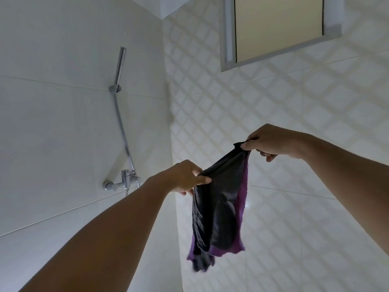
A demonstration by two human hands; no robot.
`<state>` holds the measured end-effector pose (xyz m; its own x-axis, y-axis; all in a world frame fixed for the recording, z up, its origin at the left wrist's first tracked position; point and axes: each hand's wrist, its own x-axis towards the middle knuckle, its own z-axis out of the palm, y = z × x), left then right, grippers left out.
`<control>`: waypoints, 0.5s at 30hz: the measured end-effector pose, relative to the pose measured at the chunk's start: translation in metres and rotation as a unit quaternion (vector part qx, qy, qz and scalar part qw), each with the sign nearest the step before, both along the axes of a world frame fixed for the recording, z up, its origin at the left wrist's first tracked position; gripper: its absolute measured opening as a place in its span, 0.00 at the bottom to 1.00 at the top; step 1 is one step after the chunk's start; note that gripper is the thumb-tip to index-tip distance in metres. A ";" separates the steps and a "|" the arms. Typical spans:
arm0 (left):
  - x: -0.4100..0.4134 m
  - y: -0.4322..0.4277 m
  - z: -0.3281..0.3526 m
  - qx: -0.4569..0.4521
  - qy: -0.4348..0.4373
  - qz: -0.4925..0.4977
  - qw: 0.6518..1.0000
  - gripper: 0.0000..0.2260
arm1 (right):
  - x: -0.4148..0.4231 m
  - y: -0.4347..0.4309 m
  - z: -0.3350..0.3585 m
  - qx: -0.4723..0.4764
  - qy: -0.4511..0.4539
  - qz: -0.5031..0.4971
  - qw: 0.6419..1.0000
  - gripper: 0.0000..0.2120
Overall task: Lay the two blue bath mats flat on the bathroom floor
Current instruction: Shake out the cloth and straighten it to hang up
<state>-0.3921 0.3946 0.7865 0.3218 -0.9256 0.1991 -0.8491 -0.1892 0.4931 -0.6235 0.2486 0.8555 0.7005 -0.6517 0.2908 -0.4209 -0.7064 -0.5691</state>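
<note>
**Bath mat held up by its two top corners**

The left hand (185, 178) pinches one top corner of a limp bath mat (221, 207). Its smooth dark backing faces the camera, and purple fuzzy pile shows along its right and lower edges. The right hand (271, 142), higher and further right, grips the other top corner with curled fingers. The mat hangs in the air between them, creased lengthwise, its lower end blurred, before the corner of two tiled walls. On the plain white wall (52, 123) a chrome mixer tap (124, 181) feeds a metal hose (122, 127) rising to a slim chrome shower handset (120, 66). A metal-framed frosted window (277, 28) sits high in the diamond-patterned wall (315, 112).
</note>
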 end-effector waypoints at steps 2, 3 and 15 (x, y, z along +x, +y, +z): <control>-0.001 -0.011 0.004 -0.005 0.038 -0.013 0.999 0.12 | -0.009 -0.008 0.002 -0.011 0.001 -0.011 1.000 0.13; -0.003 -0.018 0.007 -0.009 0.058 -0.020 0.998 0.14 | -0.014 -0.014 0.004 -0.014 0.002 -0.017 1.000 0.11; -0.060 -0.122 0.053 -0.067 0.023 -0.055 0.996 0.16 | -0.105 -0.102 0.038 0.012 -0.007 -0.073 0.997 0.08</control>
